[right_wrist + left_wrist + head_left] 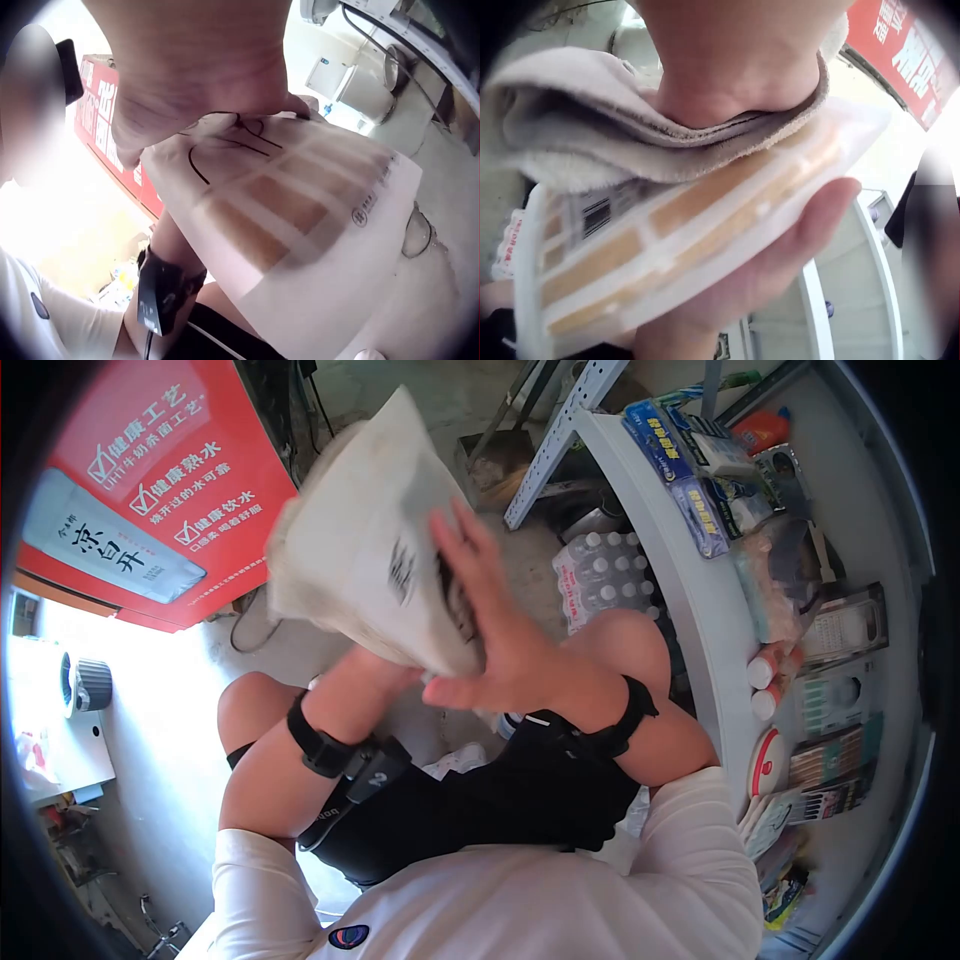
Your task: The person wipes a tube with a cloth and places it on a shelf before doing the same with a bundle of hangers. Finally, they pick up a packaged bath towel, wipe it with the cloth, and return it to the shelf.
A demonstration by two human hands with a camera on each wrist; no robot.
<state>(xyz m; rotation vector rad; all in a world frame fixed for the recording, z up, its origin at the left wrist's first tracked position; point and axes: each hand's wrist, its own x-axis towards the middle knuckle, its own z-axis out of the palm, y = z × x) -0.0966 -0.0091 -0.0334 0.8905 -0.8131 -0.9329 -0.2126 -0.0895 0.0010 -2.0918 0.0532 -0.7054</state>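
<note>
A pale translucent package [390, 550] with tan blocks showing through [697, 202] is tilted above the lap. My right hand [530, 650] grips its near side, fingers spread along it and thumb on the lower edge; in the right wrist view the right hand [202, 90] covers the top of the package [300, 202]. A beige cloth [577, 120] lies against the package around my left hand [735, 60]. In the head view the left hand [375, 675] reaches behind the package, its fingers hidden there. The left fingers cannot be seen in either wrist view.
At the right, a shelf [690, 600] bears packets [670, 470] and other goods. Wrapped bottles [605, 575] stand on the floor below. A red printed box [150, 490] is at the upper left, and a white table [75, 760] at the far left.
</note>
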